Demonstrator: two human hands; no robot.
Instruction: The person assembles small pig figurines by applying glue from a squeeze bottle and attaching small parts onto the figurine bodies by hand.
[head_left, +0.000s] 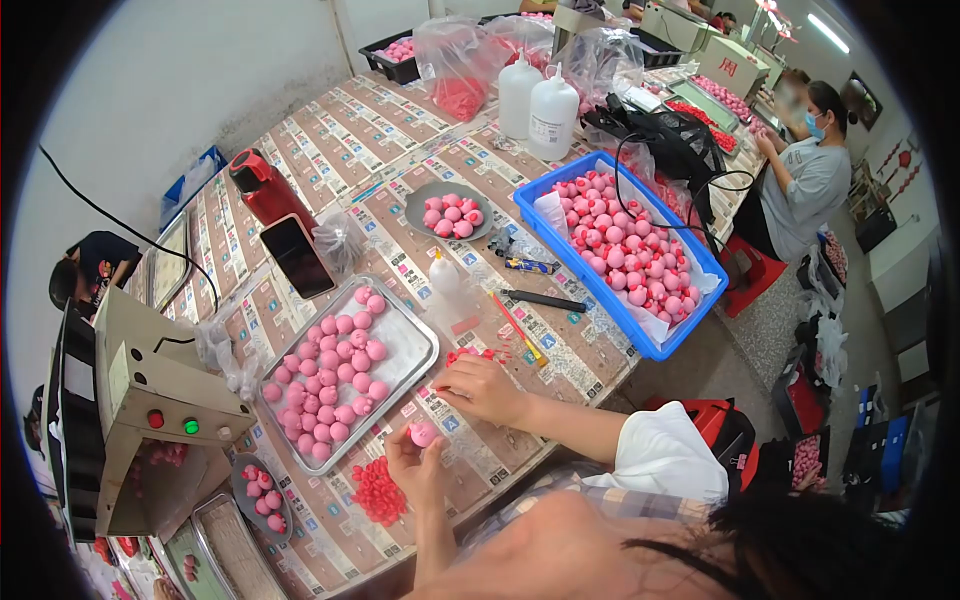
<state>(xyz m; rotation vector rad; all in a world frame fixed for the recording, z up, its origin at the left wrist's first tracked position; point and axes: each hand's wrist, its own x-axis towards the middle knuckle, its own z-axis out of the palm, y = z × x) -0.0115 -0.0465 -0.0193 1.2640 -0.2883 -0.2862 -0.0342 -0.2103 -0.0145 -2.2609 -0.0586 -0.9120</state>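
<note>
My left hand (418,468) grips a small pink ball (423,433) between thumb and fingers, just above the table's near edge. Beside it my right hand (484,390) is held low over the table, fingertips drawn together; whatever they pinch is too small to make out. Small red pieces (479,354) lie just beyond the right hand, and a larger heap of red pieces (379,492) is left of the left hand. A metal tray (398,372) of pink balls stands left of both hands. A white squeeze bottle (444,276) stands behind them.
Right, a blue crate (648,347) holds pink balls with red parts. Grey plates (416,212) carry more. A phone (297,256), red flask (270,190), black tool (545,300) and white bottles (552,115) stand around. A machine (165,390) is left; a masked co-worker (812,185) sits right.
</note>
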